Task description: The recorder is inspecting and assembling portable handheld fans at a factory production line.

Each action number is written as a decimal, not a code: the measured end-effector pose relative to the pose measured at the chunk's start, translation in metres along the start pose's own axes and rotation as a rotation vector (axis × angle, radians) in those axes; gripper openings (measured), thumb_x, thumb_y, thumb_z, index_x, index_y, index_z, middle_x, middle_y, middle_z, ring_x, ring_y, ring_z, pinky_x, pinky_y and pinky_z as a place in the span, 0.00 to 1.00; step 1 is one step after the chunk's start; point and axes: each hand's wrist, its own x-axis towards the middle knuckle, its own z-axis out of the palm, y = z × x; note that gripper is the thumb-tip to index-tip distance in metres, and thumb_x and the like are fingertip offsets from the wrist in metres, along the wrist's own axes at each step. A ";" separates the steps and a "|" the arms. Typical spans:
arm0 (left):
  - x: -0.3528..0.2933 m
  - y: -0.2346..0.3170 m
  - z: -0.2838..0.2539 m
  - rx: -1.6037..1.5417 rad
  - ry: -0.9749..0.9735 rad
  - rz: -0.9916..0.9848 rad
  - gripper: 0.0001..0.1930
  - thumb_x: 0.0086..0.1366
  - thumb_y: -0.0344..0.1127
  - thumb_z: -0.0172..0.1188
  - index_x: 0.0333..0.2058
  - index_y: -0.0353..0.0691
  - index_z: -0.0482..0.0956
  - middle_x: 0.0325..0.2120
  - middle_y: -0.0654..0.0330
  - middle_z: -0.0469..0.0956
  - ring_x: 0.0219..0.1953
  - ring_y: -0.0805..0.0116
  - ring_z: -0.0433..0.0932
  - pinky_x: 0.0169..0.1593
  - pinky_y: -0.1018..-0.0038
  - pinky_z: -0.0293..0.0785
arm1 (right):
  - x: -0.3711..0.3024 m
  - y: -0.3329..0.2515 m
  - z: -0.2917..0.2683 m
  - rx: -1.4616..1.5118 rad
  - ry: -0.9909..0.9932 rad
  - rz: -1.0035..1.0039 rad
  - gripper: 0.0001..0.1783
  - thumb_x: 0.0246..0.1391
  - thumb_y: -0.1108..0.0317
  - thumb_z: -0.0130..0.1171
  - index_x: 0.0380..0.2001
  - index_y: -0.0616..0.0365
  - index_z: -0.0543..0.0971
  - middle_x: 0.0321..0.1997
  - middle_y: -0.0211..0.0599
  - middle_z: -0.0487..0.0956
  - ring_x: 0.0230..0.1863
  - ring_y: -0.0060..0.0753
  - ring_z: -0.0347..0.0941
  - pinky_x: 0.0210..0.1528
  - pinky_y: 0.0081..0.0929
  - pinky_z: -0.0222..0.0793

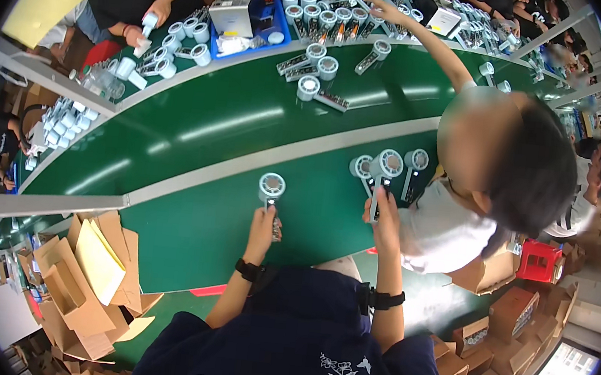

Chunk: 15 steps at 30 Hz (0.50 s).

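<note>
My left hand (262, 233) is closed around the handle of a pale blue handheld fan (271, 186), its round head pointing away from me over the green bench. Part of the handle's inside shows beside my fingers. In my right hand (385, 229) is another handheld fan (389, 164), gripped by its handle with the round grille up. Two more fans lie right around it: one fan (362, 167) just left and partly hidden, one fan (416, 159) to the right with a dark open handle.
Beyond a metal rail, a green conveyor (227, 117) carries several fans (309, 88). A co-worker (460, 204) close on my right reaches across it. A blue bin (280, 35) and many fans line the far side. Cardboard boxes (77, 288) stand at left, with more cartons (496, 347) at right.
</note>
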 end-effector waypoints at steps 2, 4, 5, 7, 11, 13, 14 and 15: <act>0.012 -0.001 0.028 -0.063 -0.072 -0.091 0.17 0.70 0.49 0.42 0.38 0.39 0.64 0.22 0.60 0.71 0.16 0.73 0.72 0.20 0.79 0.68 | 0.020 0.005 -0.012 -0.188 0.103 -0.069 0.18 0.58 0.56 0.55 0.39 0.61 0.68 0.21 0.32 0.72 0.16 0.20 0.65 0.18 0.17 0.58; 0.021 -0.001 0.054 -0.089 -0.106 -0.144 0.17 0.70 0.49 0.42 0.37 0.39 0.63 0.23 0.60 0.71 0.17 0.72 0.73 0.21 0.78 0.69 | 0.040 0.008 -0.027 -0.207 0.144 -0.037 0.18 0.57 0.57 0.56 0.39 0.61 0.68 0.20 0.32 0.72 0.15 0.20 0.65 0.18 0.17 0.58; 0.025 -0.001 0.065 -0.069 -0.139 -0.164 0.17 0.70 0.49 0.42 0.37 0.39 0.63 0.23 0.59 0.71 0.17 0.70 0.74 0.22 0.77 0.71 | 0.048 0.008 -0.035 -0.232 0.184 -0.005 0.18 0.56 0.58 0.58 0.39 0.61 0.68 0.19 0.32 0.72 0.15 0.20 0.65 0.17 0.17 0.58; 0.033 -0.003 0.086 -0.030 -0.201 -0.203 0.16 0.70 0.48 0.41 0.37 0.38 0.62 0.23 0.59 0.71 0.19 0.67 0.76 0.24 0.75 0.74 | 0.062 0.010 -0.051 -0.253 0.221 0.034 0.19 0.55 0.59 0.60 0.39 0.61 0.68 0.18 0.32 0.72 0.14 0.20 0.64 0.16 0.18 0.58; 0.047 -0.032 0.116 0.085 -0.305 -0.152 0.15 0.71 0.45 0.41 0.37 0.37 0.60 0.24 0.57 0.73 0.21 0.65 0.78 0.27 0.73 0.76 | 0.092 0.018 -0.079 -0.335 0.145 0.131 0.14 0.56 0.59 0.57 0.33 0.58 0.68 0.23 0.32 0.73 0.20 0.17 0.67 0.12 0.16 0.56; 0.056 -0.055 0.126 0.198 -0.292 -0.073 0.16 0.69 0.46 0.44 0.38 0.36 0.60 0.25 0.53 0.75 0.22 0.62 0.79 0.28 0.69 0.75 | 0.102 0.040 -0.095 -0.538 0.039 0.062 0.17 0.55 0.57 0.59 0.33 0.60 0.69 0.22 0.36 0.75 0.18 0.20 0.70 0.19 0.18 0.61; 0.056 -0.058 0.132 0.308 -0.291 0.001 0.18 0.68 0.46 0.46 0.39 0.34 0.59 0.26 0.49 0.76 0.22 0.60 0.79 0.29 0.66 0.74 | 0.101 0.044 -0.098 -0.531 0.015 0.066 0.17 0.55 0.57 0.59 0.33 0.60 0.69 0.22 0.36 0.75 0.18 0.20 0.70 0.19 0.18 0.61; 0.050 -0.061 0.135 0.441 -0.287 0.047 0.19 0.67 0.47 0.47 0.40 0.34 0.59 0.26 0.47 0.77 0.24 0.57 0.79 0.30 0.65 0.74 | 0.099 0.046 -0.100 -0.679 -0.052 -0.020 0.17 0.55 0.57 0.58 0.33 0.61 0.70 0.25 0.39 0.76 0.22 0.23 0.72 0.23 0.20 0.63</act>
